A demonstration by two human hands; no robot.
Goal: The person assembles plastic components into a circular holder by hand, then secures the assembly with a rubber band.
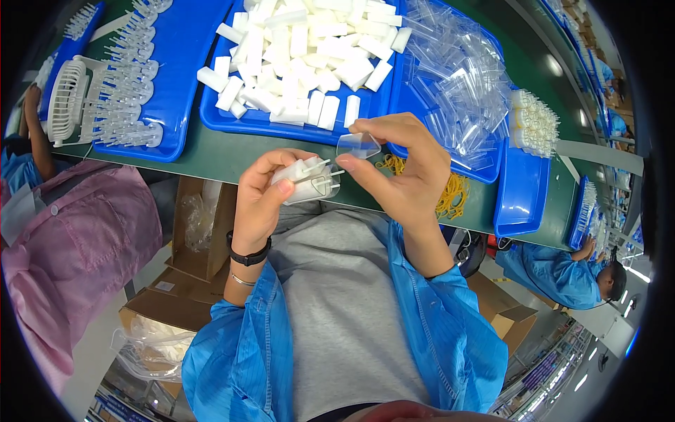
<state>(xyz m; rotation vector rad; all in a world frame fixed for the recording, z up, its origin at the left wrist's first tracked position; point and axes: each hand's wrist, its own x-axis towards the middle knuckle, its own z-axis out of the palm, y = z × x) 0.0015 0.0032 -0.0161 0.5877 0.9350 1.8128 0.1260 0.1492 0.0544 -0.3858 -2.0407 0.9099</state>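
Observation:
My left hand (261, 193) is closed round a small bundle of white foam blocks (299, 184), held just off the table's near edge. Thin white prongs (316, 167) stick out of the bundle toward the right, and a clear plastic edge shows along its side. Between the thumb and fingers of my right hand (408, 162) is a clear plastic piece (357, 145), slightly curved and see-through. It hovers close to the prong tips; whether it touches them I cannot tell.
A blue tray (211, 116) heaped with white foam blocks lies ahead, beside a tray (485, 172) of clear plastic pieces. Yellow rubber bands (452, 197) lie near my right hand. At left are a tray (184, 84) of clear pronged parts and a white fan (68, 102). Co-workers sit either side.

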